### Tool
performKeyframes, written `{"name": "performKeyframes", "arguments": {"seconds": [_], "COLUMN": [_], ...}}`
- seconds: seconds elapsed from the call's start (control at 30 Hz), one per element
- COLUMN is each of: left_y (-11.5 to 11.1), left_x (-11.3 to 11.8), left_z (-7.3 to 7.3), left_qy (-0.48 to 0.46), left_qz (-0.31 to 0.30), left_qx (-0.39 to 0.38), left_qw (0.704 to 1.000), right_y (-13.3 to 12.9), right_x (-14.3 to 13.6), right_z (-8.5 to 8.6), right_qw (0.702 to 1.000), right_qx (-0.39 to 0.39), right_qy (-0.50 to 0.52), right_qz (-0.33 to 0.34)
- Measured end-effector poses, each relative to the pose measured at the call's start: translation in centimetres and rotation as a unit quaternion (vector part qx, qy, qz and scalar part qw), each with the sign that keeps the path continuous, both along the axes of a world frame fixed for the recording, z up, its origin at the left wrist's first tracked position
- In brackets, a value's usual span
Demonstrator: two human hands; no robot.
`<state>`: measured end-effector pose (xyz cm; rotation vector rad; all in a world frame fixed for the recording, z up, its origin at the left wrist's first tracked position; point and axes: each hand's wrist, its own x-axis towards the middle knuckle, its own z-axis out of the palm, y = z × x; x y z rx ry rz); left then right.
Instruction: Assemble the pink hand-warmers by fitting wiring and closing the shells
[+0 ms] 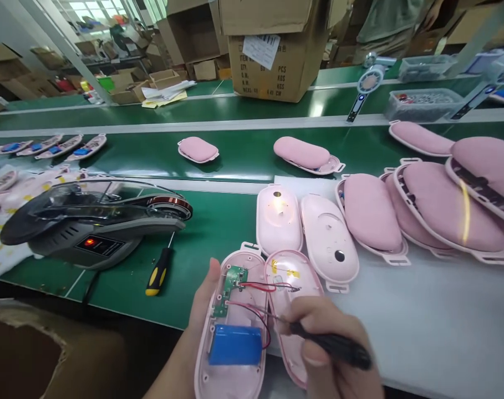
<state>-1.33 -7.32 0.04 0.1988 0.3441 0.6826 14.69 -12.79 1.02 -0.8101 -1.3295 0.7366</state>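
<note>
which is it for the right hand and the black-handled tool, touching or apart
Touching: the head view shows the right hand gripping the black-handled tool by its handle.

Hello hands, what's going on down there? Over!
Left hand holding pink shell, blue pack inside. Right hand gripping black tool, tip near thin wires. Maybe in the way: wires crossing to other shell.

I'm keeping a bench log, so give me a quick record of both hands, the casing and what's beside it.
Left hand: holds the open pink casing
Right hand: grips a black-handled tool, tip near the wires
Inside casing: green circuit board, blue block
To its left: screwdriver, grey machine with red light
Just beyond: two pale pink shells
</note>
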Motion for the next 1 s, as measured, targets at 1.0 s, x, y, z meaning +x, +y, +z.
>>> {"name": "performKeyframes", "arguments": {"seconds": [1.0], "left_y": [-0.3], "left_x": [0.8], "left_z": [0.6], "left_qy": [0.046], "left_qz": [0.008], "left_qx": [-0.103], "left_qw": [0.994], "right_y": [0.4], "right_x": [-1.9], "right_z": [-1.5], "right_qw": [0.978], "right_qx": [0.042], "right_qy": [-0.199], "right_qz": [-0.054]}}
